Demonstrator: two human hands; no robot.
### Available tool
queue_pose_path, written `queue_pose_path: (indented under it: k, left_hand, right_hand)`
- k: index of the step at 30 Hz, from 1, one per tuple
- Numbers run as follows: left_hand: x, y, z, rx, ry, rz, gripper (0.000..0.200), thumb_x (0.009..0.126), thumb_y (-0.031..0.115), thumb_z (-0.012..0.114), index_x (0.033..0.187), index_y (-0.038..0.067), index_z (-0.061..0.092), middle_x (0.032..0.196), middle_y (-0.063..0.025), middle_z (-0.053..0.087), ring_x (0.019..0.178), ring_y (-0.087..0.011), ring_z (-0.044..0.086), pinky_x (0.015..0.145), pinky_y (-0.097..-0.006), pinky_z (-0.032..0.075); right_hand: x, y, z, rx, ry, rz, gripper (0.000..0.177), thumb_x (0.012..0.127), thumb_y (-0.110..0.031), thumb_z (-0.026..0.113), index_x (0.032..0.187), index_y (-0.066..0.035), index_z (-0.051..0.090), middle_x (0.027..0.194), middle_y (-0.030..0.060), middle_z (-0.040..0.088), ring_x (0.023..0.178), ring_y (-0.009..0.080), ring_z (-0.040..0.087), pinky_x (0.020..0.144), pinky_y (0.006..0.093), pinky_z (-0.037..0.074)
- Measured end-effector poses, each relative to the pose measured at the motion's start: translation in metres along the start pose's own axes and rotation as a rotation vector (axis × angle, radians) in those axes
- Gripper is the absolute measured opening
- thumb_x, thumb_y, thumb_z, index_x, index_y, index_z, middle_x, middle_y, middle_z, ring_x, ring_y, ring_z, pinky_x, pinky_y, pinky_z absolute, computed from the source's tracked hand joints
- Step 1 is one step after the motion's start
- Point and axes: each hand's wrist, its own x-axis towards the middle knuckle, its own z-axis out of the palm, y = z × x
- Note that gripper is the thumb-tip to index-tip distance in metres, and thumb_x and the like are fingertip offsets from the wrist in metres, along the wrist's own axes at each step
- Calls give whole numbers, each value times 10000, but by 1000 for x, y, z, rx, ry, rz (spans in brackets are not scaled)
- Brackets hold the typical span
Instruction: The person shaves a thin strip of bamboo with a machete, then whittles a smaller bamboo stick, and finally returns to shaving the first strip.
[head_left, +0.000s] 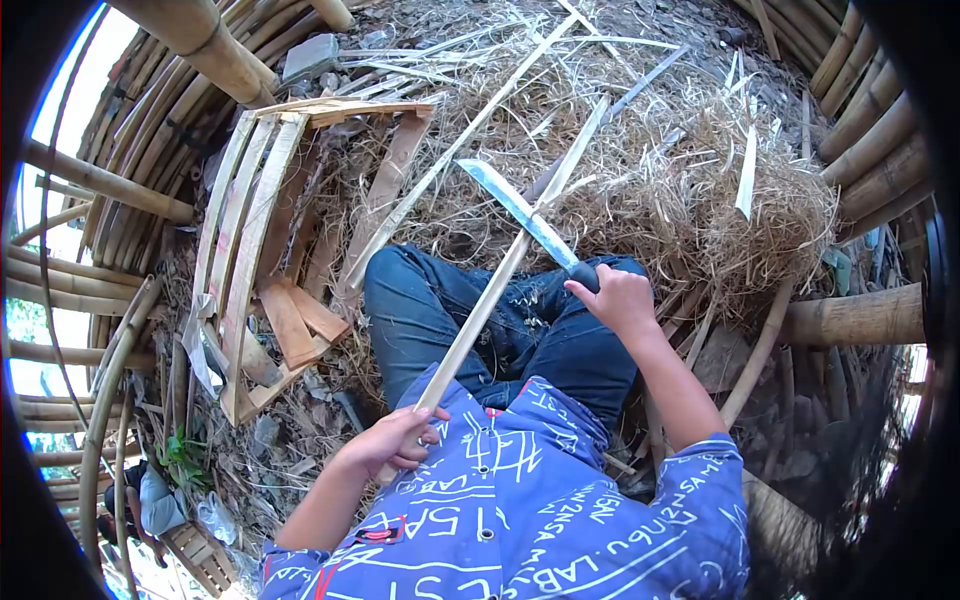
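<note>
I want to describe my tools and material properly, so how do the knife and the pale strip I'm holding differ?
Length: the strip is much longer than the knife.
Look: the knife has a bluish, slightly curved blade, while the strip is pale tan and nearly straight.
Pose: the knife's tip points ahead and to your left, while the strip's far end points ahead and to your right.
Both are long and narrow, and they cross in front of you.

A slatted wooden crate point(262, 230) sits near a small green plant point(183, 456) and bamboo poles point(112, 184).
</note>
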Motion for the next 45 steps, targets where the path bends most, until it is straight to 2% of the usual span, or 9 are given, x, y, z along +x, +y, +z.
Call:
queue_pose_path:
  k: [6, 12, 14, 18, 24, 30, 34, 38, 45]
  left_hand:
    - [25, -8, -12, -394, -231, -100, 336, 986, 431, 462, 949, 98, 437, 718, 18, 382, 432, -18, 273, 305, -151, 237]
    - [40, -4, -1, -275, -216, -195, 361, 1010, 454, 417, 884, 117, 449, 555, 92, 247, 402, 0, 223, 305, -171, 187]
    - [40, -2, 5, -163, -139, -188, 361, 1015, 450, 412, 876, 118, 449, 555, 95, 246, 398, -1, 213, 306, -177, 178]
    - [43, -2, 5, -96, -150, -170, 325, 1033, 401, 388, 889, 116, 451, 549, 100, 236, 393, -7, 201, 313, -188, 160]
    - [48, -11, 1, -126, -137, -147, 322, 1043, 381, 358, 897, 110, 450, 545, 100, 226, 393, -11, 204, 319, -197, 154]
    - [42, -7, 8, -58, -151, -131, 307, 1045, 355, 351, 903, 106, 460, 549, 107, 221, 401, -13, 197, 329, -202, 157]
    - [42, -7, 5, -91, -154, -123, 308, 1046, 360, 349, 902, 113, 465, 548, 110, 225, 403, -10, 197, 330, -202, 155]
    - [40, -3, 11, -53, -144, -120, 281, 1041, 355, 380, 894, 132, 466, 549, 115, 230, 401, -2, 196, 332, -196, 141]
    - [34, 0, 17, 28, -62, -62, 265, 1035, 346, 417, 872, 140, 456, 549, 123, 252, 397, 1, 197, 340, -197, 135]
  right_hand:
    - [-6, 5, 10, -4, 52, -13, 637, 833, -687, 544, 689, -68, 591, 604, 126, 645, 559, 309, 663, 497, 400, 517]
    - [9, 6, -4, 212, -102, 82, 621, 804, -640, 628, 784, -20, 655, 594, 117, 640, 564, 272, 666, 522, 391, 523]
    - [24, 11, -10, 568, -646, 268, 512, 805, -503, 688, 865, 6, 668, 602, 96, 635, 549, 205, 656, 520, 347, 521]
    - [39, 3, 2, 887, -964, 324, 313, 845, -288, 688, 867, 7, 585, 622, 66, 604, 520, 158, 615, 489, 284, 503]
    - [27, -13, -17, 347, -508, 226, 426, 786, -424, 710, 798, 1, 679, 752, 165, 689, 711, 291, 702, 663, 398, 552]
    - [25, -6, -1, -20, -282, 204, 429, 743, -449, 717, 890, -46, 722, 885, 179, 710, 842, 373, 681, 787, 441, 540]
    - [28, 0, -10, 80, -330, 217, 409, 747, -435, 709, 855, -40, 722, 874, 190, 706, 858, 365, 682, 780, 449, 536]
    - [23, 7, -9, 764, -610, 271, 406, 734, -352, 774, 685, 17, 610, 547, 39, 550, 448, 126, 548, 432, 291, 462]
    - [21, -1, 5, 681, -657, 221, 365, 724, -307, 762, 646, 9, 597, 545, 48, 563, 454, 140, 555, 449, 304, 457]
